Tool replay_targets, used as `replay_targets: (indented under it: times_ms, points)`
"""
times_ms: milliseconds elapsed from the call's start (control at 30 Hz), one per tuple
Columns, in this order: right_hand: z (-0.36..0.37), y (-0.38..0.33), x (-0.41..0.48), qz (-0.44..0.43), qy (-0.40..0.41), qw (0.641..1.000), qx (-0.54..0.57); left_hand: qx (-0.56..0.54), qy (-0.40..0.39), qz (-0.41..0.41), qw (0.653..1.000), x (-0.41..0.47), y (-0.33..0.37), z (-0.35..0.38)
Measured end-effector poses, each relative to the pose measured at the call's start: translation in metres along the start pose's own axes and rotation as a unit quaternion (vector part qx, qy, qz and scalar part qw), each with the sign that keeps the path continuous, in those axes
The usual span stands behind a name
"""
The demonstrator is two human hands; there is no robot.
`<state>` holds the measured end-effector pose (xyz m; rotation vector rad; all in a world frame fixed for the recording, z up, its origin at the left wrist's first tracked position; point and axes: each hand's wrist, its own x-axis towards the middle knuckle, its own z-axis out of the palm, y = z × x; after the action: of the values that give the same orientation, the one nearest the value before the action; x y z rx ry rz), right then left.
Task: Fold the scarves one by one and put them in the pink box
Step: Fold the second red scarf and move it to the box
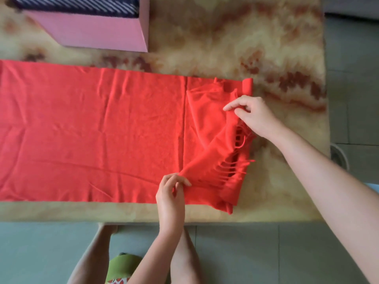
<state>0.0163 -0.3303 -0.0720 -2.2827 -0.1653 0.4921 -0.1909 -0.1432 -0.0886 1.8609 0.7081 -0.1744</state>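
Note:
A long red scarf (92,130) lies flat across the table, running off the left edge of the head view. Its fringed right end is folded back over itself and bunched. My left hand (172,193) pinches the near corner of that folded end close to the table's front edge. My right hand (250,113) pinches the far part of the same end, just above the fringe. The pink box (96,31) stands at the far left of the table. Inside it lies a folded dark blue scarf with white stripes (78,5).
The table (225,42) has a beige and brown marbled top; its front edge runs below the scarf and its right edge is near the frame's right side. Grey-green floor tiles (348,99) surround it. My legs and a green slipper (123,263) show below.

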Motion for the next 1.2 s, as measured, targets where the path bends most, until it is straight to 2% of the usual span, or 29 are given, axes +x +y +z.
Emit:
replay_targets:
  times_ms: [167, 300, 467, 733, 900, 1033, 1200]
  points:
    - [0.013, -0.041, 0.014, 0.012, -0.069, 0.998, 0.004, -0.055, 0.027, -0.04, 0.997, 0.015, -0.006, -0.031]
    - [0.031, -0.077, 0.034, -0.031, -0.126, 0.988, -0.083, -0.077, 0.054, -0.115, 0.989, 0.025, -0.02, -0.058]
    - [0.072, -0.116, 0.071, -0.075, -0.095, 0.981, -0.148, -0.09, 0.109, -0.144, 0.98, 0.042, -0.039, -0.107]
    - [0.165, -0.212, 0.121, -0.101, -0.067, 0.983, -0.139, -0.157, 0.182, -0.169, 0.956, 0.078, -0.068, -0.21]
    - [0.228, -0.276, 0.151, -0.125, -0.084, 0.979, -0.135, -0.173, 0.189, -0.18, 0.95, 0.099, -0.09, -0.267]
    - [0.28, -0.321, 0.177, -0.107, -0.079, 0.982, -0.135, -0.211, 0.211, -0.19, 0.935, 0.114, -0.102, -0.307]
    - [0.337, -0.371, 0.209, -0.112, -0.078, 0.982, -0.133, -0.251, 0.285, -0.208, 0.901, 0.14, -0.121, -0.367]
